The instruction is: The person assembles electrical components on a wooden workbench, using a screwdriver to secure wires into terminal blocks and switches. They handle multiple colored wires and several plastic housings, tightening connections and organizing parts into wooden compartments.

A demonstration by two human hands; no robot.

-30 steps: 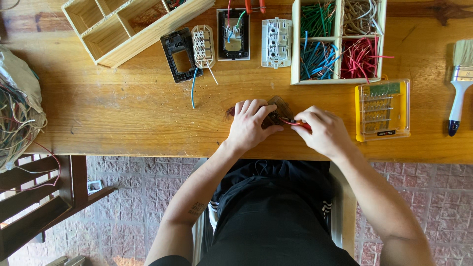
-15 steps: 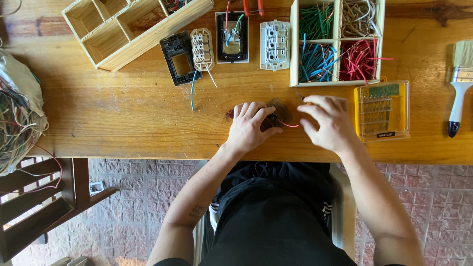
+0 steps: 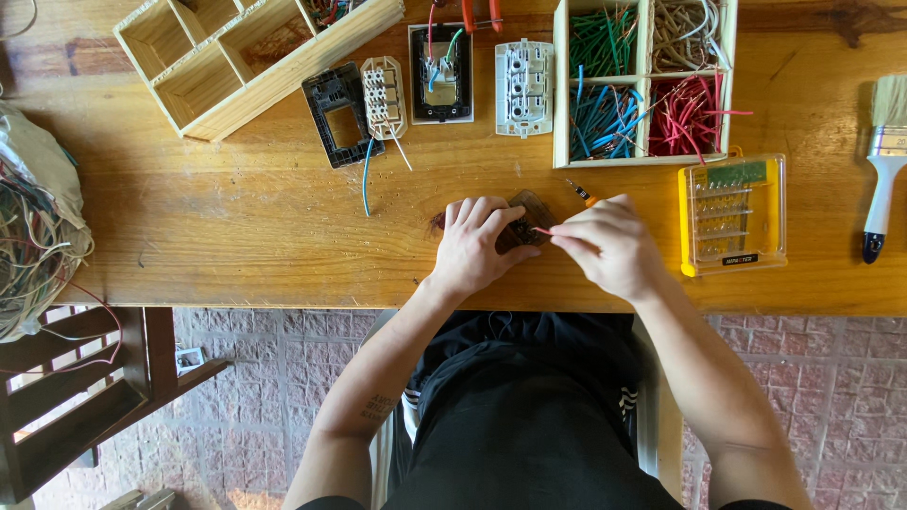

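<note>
My left hand (image 3: 474, 244) presses down on a small dark electrical part (image 3: 525, 225) on the wooden table (image 3: 236, 236). My right hand (image 3: 609, 246) pinches a short red wire (image 3: 541, 231) whose tip touches that part. A small screwdriver with an orange handle (image 3: 581, 194) lies just behind my right hand. Most of the part is hidden under my fingers.
A wooden box with green, blue, red and beige wire pieces (image 3: 644, 80) stands behind my hands. A yellow bit case (image 3: 732, 214) and a paintbrush (image 3: 883, 161) lie right. Switch parts (image 3: 440, 73) and an empty divided tray (image 3: 227, 57) sit at back. A wire tangle (image 3: 33, 236) fills the left edge.
My right hand went up and right away from the part half a second ago, then came back to it with the red wire. My left hand stayed on the part.
</note>
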